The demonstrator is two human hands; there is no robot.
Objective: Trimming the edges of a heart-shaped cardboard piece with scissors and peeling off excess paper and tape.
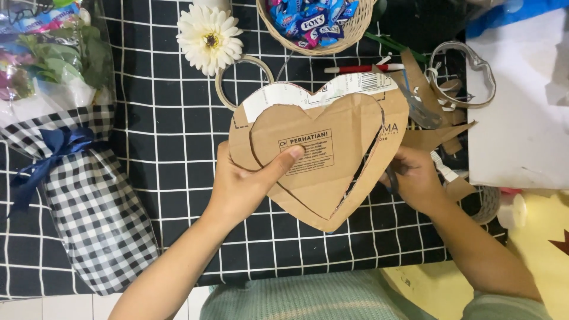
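A brown cardboard heart (332,127) is held above a black cloth with a white grid (172,124). A smaller heart shape is cut partway out inside it, leaving an outer frame. My left hand (243,184) grips the heart's left edge, thumb pressed on the printed middle. My right hand (415,178) is at the heart's right edge, closed on dark scissors (392,181) whose blades are hidden behind the cardboard.
A bouquet in checked wrap with a blue ribbon (83,195) lies left. A white daisy (208,37), a tape roll (244,65), a wicker basket of wrapped sweets (314,24), a red-capped pen (361,69), cardboard scraps (435,133) and a white sheet (521,112) surround the heart.
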